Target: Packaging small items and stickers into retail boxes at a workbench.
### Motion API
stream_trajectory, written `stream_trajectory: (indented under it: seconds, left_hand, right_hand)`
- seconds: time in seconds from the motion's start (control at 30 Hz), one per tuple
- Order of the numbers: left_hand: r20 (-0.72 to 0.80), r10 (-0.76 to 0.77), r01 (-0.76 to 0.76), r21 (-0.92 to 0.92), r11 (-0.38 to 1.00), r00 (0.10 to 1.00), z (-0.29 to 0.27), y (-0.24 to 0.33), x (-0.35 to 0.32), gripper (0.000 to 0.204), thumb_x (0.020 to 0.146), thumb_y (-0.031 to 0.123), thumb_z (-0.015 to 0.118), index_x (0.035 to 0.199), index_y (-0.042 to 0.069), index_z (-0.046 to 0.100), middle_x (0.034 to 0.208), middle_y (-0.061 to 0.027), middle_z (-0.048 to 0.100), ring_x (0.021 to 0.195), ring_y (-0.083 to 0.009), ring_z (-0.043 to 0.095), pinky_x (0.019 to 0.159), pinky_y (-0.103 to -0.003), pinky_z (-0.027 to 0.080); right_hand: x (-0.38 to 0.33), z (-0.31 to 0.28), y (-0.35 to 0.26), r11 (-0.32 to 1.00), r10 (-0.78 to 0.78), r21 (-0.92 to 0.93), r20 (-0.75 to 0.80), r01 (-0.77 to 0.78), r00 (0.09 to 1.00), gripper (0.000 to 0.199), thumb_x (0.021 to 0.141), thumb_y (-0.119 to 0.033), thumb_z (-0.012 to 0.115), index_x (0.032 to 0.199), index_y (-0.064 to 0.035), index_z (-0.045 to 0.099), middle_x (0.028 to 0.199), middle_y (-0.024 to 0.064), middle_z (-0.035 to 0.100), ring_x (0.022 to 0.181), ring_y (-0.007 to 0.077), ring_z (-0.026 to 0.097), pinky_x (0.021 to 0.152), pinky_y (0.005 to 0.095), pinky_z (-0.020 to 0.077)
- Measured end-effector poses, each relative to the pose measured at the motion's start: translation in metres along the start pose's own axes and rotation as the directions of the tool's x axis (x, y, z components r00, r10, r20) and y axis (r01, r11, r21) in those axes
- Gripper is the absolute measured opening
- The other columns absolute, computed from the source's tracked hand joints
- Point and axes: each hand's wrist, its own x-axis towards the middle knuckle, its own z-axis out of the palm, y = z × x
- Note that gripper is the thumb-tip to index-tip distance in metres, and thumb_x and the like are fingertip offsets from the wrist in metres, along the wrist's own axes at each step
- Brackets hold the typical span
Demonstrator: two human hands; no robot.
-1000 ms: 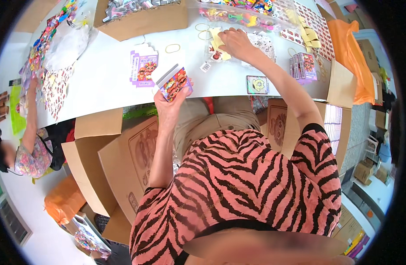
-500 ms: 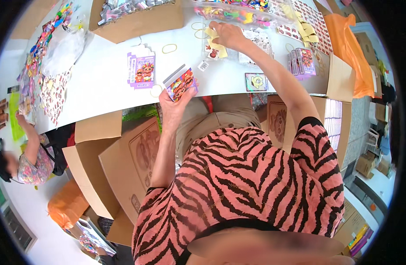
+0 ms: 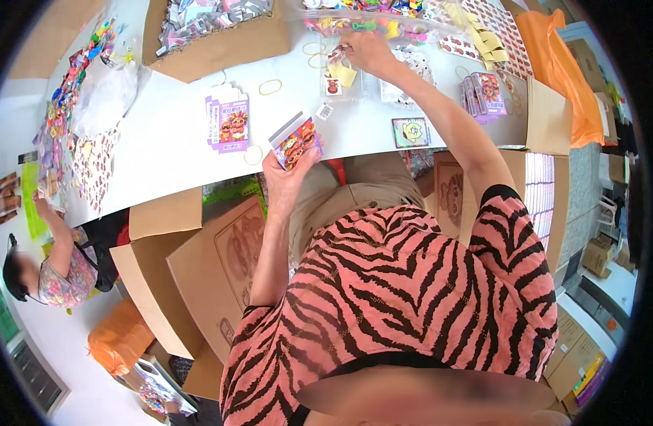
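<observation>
Under the right hand (image 3: pixel 365 51), small items blur indistinctly.

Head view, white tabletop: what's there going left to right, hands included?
Clear plastic bag → flat purple carton → left hand holding a small colourful box → right hand at the yellow paper pieces → square card → stack of purple boxes → orange bag.

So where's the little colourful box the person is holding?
In the head view, the little colourful box is in the left hand, at the near edge of the white table, just right of a flat purple box.
</observation>
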Motion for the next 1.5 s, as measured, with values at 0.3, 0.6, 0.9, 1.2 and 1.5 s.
stream_trajectory:
  seconds: [0.3, 0.6, 0.9, 1.2, 1.5]
  left_hand:
    - [0.057, -0.019, 0.024, -0.097, 0.995, 0.998, 0.013, 0.005, 0.014, 0.03, 0.082, 0.004, 0.067, 0.109, -0.004, 0.059, 0.096, -0.0088, 0.066, 0.088, -0.0146, 0.064, 0.077, -0.028, 0.054]
    - [0.304, 0.069, -0.077, 0.014, 0.997, 0.95, 0.043, 0.02, 0.082, 0.039, 0.078, 0.007, 0.072, 0.113, -0.001, 0.058, 0.1, -0.0067, 0.066, 0.087, -0.0109, 0.061, 0.08, -0.027, 0.05]
    - [0.236, 0.084, -0.065, -0.088, 0.994, 0.968, 0.056, 0.014, 0.098, 0.024, 0.08, 0.008, 0.069, 0.102, -0.002, 0.065, 0.093, -0.0054, 0.067, 0.081, -0.0095, 0.061, 0.075, -0.027, 0.051]
    - [0.239, 0.06, -0.069, 0.033, 0.997, 0.969, 0.05, 0.009, 0.099, 0.028, 0.078, 0.006, 0.07, 0.103, -0.003, 0.064, 0.094, -0.0071, 0.068, 0.082, -0.0101, 0.062, 0.076, -0.026, 0.051]
    - [0.319, 0.069, -0.107, 0.106, 0.989, 0.945, 0.053, 0.008, 0.102, 0.028, 0.081, 0.007, 0.066, 0.108, -0.003, 0.061, 0.095, -0.0091, 0.068, 0.088, -0.0149, 0.064, 0.08, -0.028, 0.051]
  right_hand:
    - [-0.011, -0.059, -0.008, 0.772, 0.137, 0.603, 0.149, -0.2, 0.979, 0.019, 0.087, -0.021, 0.059, 0.089, -0.0037, 0.065, 0.072, 0.0038, 0.064, 0.065, 0.0083, 0.059, 0.061, 0.0233, 0.0481]
    - [-0.023, -0.097, -0.044, 0.49, 0.149, 0.82, 0.255, -0.295, 0.955, 0.015, 0.09, -0.017, 0.056, 0.085, -0.0049, 0.062, 0.073, -0.0016, 0.062, 0.066, 0.0041, 0.057, 0.06, 0.0195, 0.0473]
    - [-0.026, -0.088, -0.038, 0.41, 0.134, 0.872, 0.233, -0.268, 0.963, 0.015, 0.09, -0.017, 0.056, 0.084, -0.0048, 0.061, 0.073, -0.001, 0.061, 0.066, 0.0055, 0.058, 0.063, 0.0218, 0.0477]
    - [-0.027, -0.141, -0.042, 0.593, 0.132, 0.805, -0.051, -0.038, 0.99, 0.015, 0.088, -0.017, 0.061, 0.09, -0.0021, 0.062, 0.084, 0.0033, 0.064, 0.075, 0.0099, 0.06, 0.067, 0.0244, 0.0485]
    - [-0.021, -0.145, -0.065, 0.851, -0.475, 0.046, -0.356, 0.523, 0.805, 0.013, 0.087, -0.015, 0.059, 0.089, -0.0033, 0.063, 0.085, 0.0033, 0.065, 0.074, 0.0152, 0.061, 0.071, 0.0259, 0.0485]
